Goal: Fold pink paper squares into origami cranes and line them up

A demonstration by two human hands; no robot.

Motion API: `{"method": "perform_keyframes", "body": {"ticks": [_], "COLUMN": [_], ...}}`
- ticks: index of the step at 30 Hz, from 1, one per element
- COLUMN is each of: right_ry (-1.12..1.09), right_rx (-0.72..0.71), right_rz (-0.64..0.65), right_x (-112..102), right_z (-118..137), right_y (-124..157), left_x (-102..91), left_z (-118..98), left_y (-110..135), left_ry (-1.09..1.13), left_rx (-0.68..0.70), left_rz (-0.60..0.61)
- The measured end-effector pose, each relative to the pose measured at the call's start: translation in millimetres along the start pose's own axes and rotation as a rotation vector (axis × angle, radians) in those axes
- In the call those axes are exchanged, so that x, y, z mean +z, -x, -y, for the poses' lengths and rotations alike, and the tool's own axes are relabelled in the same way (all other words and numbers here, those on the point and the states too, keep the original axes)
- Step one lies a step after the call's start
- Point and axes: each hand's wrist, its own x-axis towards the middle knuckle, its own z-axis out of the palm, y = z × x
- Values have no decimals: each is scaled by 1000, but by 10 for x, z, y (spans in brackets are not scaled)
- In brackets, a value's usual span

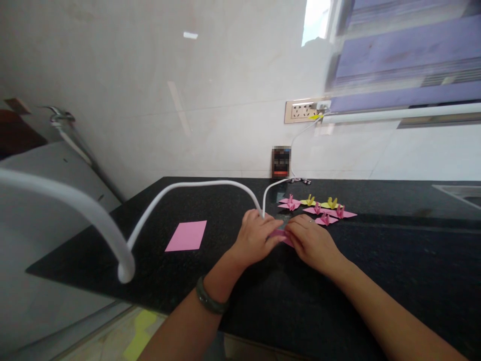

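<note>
A partly folded piece of pink paper (280,233) lies low over the black countertop, mostly covered by my fingers. My left hand (255,235) grips its left side, with thumb and fingers closed near the edge. On the right side, my right hand (311,243) pinches the same paper, its fingertips close to my left thumb. Just beyond my right hand stand several folded paper cranes, among them a pink crane (326,219) and a yellow crane (332,203). A flat pink paper sheet (187,235) rests to the left of my left hand.
A white cable (221,183) arches over the black countertop (263,311) and passes behind my left hand. A small dark box (281,163) leans against the wall, below a power socket (302,111). At the far right is a sink edge (456,193).
</note>
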Motion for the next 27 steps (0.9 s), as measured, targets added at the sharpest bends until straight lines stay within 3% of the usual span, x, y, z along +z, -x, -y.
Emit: {"method": "perform_keyframes", "body": {"ticks": [2,5,9,13,15,18,20,22,25,27], "right_ry": [-13,-37,-60,-116,-223,-429,-518,-588,-736,-867], "right_rx": [-28,-41,4,143,210,178,147,213,432,549], "right_rz": [13,-12,-76,-174,-199,-72,8,11,-48,-72], "right_x": [7,15,-7,-37,-28,14,50,91,159,197], "right_z": [64,82,-118,-313,-295,-159,-69,-18,6,19], "right_y": [-9,-21,-12,7,9,5,3,1,3,7], "left_x": [35,52,1,-16,9,60,89,111,140,162], "left_z": [-36,-9,136,213,190,125,93,80,72,67], "left_y": [6,21,27,17,15,18,19,12,-5,-9], "left_ry": [7,-25,-63,-3,103,283,399,556,932,1180], "left_rx": [36,-7,-144,-300,-297,-235,-256,-378,-624,-709], "left_rz": [58,54,-45,-97,-42,77,95,28,-115,-118]}}
